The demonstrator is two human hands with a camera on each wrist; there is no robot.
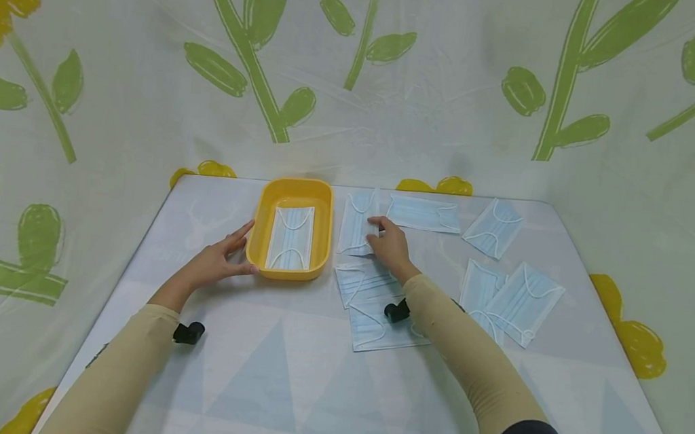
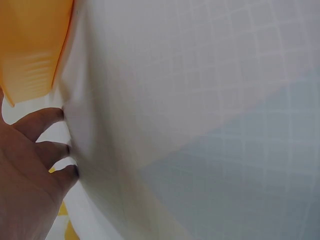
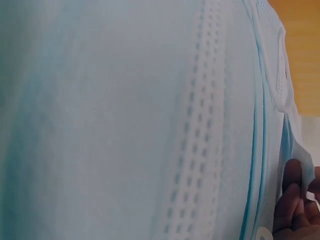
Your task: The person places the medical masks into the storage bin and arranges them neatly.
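A yellow plastic tray [image 1: 324,235] stands at the table's far edge, left of centre, with a light-blue face mask [image 1: 291,236] lying lengthwise in it. My left hand [image 1: 217,260] is spread along the tray's left side, its thumb at the near left corner. In the left wrist view, the left fingers [image 2: 47,117] are slightly bent near the tray wall. Just right of the tray, my right hand [image 1: 391,246] pinches the edge of another face mask [image 1: 356,224]. The right wrist view shows that edge lifted between thumb and fingers [image 3: 292,175].
One mask [image 1: 424,213] lies crosswise behind the right hand, and another [image 1: 494,227] lies farther right. Overlapping masks [image 1: 381,329] lie under the right wrist. More overlapping masks [image 1: 527,303] are to the right of the forearm. A patterned curtain [image 1: 391,125] hangs behind the table.
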